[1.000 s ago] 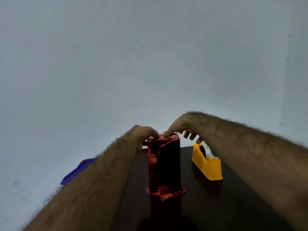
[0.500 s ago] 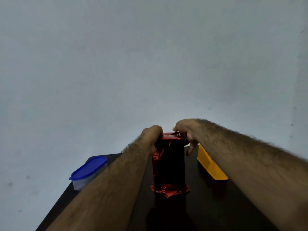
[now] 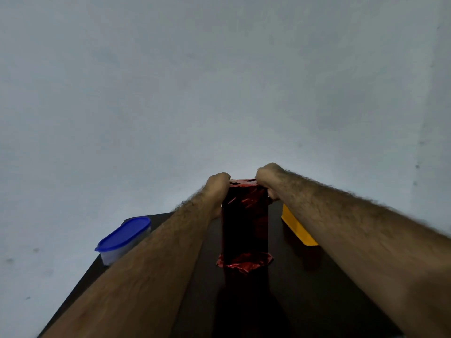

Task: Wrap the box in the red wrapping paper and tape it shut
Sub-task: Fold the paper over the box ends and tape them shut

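Observation:
A tall box wrapped in shiny red paper (image 3: 245,225) stands upright on the dark table (image 3: 305,289), with crumpled paper flaring out at its foot. My left hand (image 3: 217,185) grips the top left edge of the box. My right hand (image 3: 267,181) grips the top right edge, its fingers curled over the paper fold on top. Behind my right forearm sits a yellow tape dispenser (image 3: 296,228), largely hidden.
A clear container with a blue lid (image 3: 123,239) stands at the table's left edge. A pale wall rises directly behind the table. The table's left edge runs diagonally toward the lower left.
Both hands have closed in on the box top from a lighter touch to a grip at its two sides. The view shifted, bringing the blue-lidded container into sight and hiding most of the dispenser.

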The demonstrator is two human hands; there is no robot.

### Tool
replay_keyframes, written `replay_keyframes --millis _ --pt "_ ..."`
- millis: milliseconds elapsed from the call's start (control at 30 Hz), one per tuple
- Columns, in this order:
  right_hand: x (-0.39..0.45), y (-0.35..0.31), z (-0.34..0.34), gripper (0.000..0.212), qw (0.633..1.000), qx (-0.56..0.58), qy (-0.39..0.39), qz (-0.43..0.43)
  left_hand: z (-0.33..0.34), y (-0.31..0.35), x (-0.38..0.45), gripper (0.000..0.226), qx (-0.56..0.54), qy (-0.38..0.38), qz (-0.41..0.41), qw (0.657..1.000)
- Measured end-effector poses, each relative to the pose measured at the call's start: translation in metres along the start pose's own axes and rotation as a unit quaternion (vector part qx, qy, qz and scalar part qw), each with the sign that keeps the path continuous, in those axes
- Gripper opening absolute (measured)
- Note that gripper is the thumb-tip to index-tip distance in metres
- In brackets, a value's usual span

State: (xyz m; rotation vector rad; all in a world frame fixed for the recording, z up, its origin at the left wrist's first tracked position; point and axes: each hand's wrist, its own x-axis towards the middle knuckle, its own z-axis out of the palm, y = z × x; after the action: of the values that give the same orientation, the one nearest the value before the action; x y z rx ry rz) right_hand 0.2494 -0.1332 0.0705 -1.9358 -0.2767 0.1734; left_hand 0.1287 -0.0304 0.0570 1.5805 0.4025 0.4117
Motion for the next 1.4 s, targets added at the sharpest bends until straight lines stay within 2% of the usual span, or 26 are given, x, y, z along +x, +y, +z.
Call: replay_keyframes --millis 33,67,133,167,233,267,367,467,600,733,833,900,967,1000,1067,1133,1200,1267,1333,1400 --pt "0.001 0.004 -0.003 0.03 0.999 0.027 0.008 -0.027 -0.002 -0.002 0.001 0.025 0.022 -0.024 0.008 0.999" --pt "0.003 0.008 -0.004 0.034 0.997 0.052 0.033 -0.036 -0.005 -0.004 0.002 0.031 0.045 -0.044 0.034 0.997" --pt "0.009 0.016 -0.004 0.031 0.99 0.089 0.099 -0.039 -0.016 -0.015 0.01 0.055 0.129 -0.077 0.134 0.98" --pt "0.012 0.018 -0.004 0.031 0.987 0.1 0.116 -0.044 -0.021 -0.021 0.016 0.06 0.199 -0.085 0.199 0.956" --pt "0.015 0.025 -0.002 0.035 0.984 0.106 0.132 -0.055 -0.026 -0.031 0.025 0.05 0.32 -0.08 0.296 0.896" --pt "0.008 0.027 -0.003 0.038 0.984 0.101 0.135 -0.06 -0.027 -0.033 0.026 0.045 0.347 -0.076 0.313 0.881" --pt "-0.005 0.026 -0.006 0.047 0.98 0.115 0.132 -0.096 -0.03 -0.037 0.029 0.044 0.379 -0.073 0.33 0.862" --pt "-0.016 0.027 -0.011 0.047 0.979 0.092 0.075 -0.167 -0.034 -0.042 0.031 0.048 0.406 -0.078 0.357 0.838" --pt "-0.022 0.036 -0.018 0.027 0.965 -0.048 -0.006 -0.259 -0.038 -0.046 0.035 0.042 0.374 -0.061 0.368 0.849" --pt "-0.016 0.044 -0.02 0.024 0.945 -0.096 -0.015 -0.313 -0.032 -0.043 0.036 0.033 0.348 -0.045 0.378 0.857" --pt "-0.012 0.047 -0.019 0.048 0.962 -0.039 -0.003 -0.27 -0.031 -0.036 0.039 0.028 0.25 -0.026 0.341 0.906" --pt "-0.012 0.05 -0.019 0.055 0.976 -0.01 -0.082 -0.202 -0.032 -0.03 0.038 0.025 0.162 -0.018 0.286 0.944" --pt "-0.016 0.055 -0.02 0.064 0.977 -0.011 -0.164 -0.139 -0.036 -0.029 0.04 0.023 0.106 0.011 0.236 0.966" --pt "-0.017 0.058 -0.02 0.074 0.979 -0.033 -0.163 -0.118 -0.038 -0.032 0.042 0.023 0.088 0.034 0.206 0.974" --pt "-0.016 0.064 -0.021 0.094 0.979 -0.17 -0.057 -0.097 -0.041 -0.043 0.046 0.023 0.043 0.086 0.138 0.986" --pt "-0.02 0.064 -0.022 0.108 0.949 -0.297 0.054 -0.086 -0.042 -0.061 0.047 0.024 -0.035 0.116 0.068 0.99" --pt "-0.017 0.063 -0.022 0.118 0.95 -0.29 0.098 -0.058 -0.039 -0.077 0.045 0.026 -0.131 0.124 0.007 0.984" --pt "-0.009 0.061 -0.021 0.124 0.981 -0.158 0.108 0.011 -0.032 -0.091 0.044 0.027 -0.207 0.13 -0.039 0.969" --pt "-0.012 0.053 -0.017 0.11 0.994 0.04 0.061 0.076 -0.024 -0.1 0.043 0.028 -0.268 0.142 -0.068 0.951" --pt "-0.02 0.046 -0.014 0.061 0.987 0.108 -0.025 0.12 -0.013 -0.106 0.041 0.029 -0.319 0.159 -0.079 0.931"
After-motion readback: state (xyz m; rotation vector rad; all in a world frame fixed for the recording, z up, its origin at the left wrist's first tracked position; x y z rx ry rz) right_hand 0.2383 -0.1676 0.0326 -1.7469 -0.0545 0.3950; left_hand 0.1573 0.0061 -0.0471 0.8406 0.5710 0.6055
